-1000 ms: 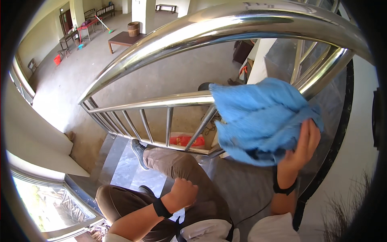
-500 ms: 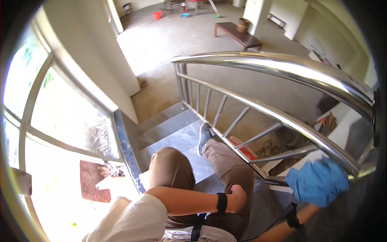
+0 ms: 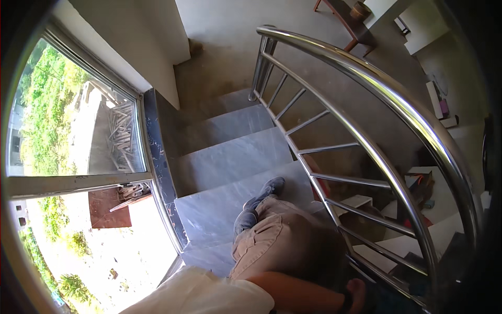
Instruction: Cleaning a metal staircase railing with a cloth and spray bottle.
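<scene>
My left forearm crosses the lower edge of the head view, in front of my brown trousers (image 3: 277, 235). My left hand (image 3: 356, 293), with a black band (image 3: 347, 302) at its wrist, lies in shadow at the lower right, near the foot of the metal railing (image 3: 387, 162). Its fingers are too dark to make out, and I see nothing plainly held in it. Beside it is a dim, dark bluish patch, too murky to name. My right hand does not show. My feet, in dark shoes (image 3: 273, 186), are on the grey stone stairs (image 3: 225, 172).
The stairs descend away from me, between a window (image 3: 78, 178) on the left and the curved railing on the right. A brown bench (image 3: 348, 23) with a wooden bucket (image 3: 361, 10) stands on the floor below. Beyond the railing lie boxes (image 3: 358, 203) and clutter.
The view has tilted down and come nearer to the stairs. My left hand has shifted right and down into shadow. My right hand with the blue cloth has left clear sight.
</scene>
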`<state>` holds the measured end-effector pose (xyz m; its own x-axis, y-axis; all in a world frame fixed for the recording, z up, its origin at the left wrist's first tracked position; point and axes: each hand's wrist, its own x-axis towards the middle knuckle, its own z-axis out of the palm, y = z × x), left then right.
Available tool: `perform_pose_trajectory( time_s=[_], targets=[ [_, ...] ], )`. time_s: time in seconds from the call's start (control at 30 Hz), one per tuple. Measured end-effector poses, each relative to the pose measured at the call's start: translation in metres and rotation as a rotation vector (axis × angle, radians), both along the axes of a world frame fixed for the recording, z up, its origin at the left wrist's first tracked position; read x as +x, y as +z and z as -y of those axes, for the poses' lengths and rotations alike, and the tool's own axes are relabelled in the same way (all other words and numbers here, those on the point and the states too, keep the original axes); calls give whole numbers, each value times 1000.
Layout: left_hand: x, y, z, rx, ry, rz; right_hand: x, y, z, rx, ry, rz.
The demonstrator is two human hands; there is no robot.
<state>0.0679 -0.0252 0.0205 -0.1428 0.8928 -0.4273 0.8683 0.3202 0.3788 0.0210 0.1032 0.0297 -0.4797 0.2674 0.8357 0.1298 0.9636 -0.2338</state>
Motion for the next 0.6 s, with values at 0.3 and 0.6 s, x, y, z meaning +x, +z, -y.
perform_pose_trajectory(
  time_s=[0.3, 0.6],
  targets=[
    [-112, -110, 85, 1109, 428, 122, -51, -13, 33, 50, -106, 100],
    [-222, -156, 281, 1004, 754, 553, -28, 20, 27, 84, -240, 74]
  ],
)
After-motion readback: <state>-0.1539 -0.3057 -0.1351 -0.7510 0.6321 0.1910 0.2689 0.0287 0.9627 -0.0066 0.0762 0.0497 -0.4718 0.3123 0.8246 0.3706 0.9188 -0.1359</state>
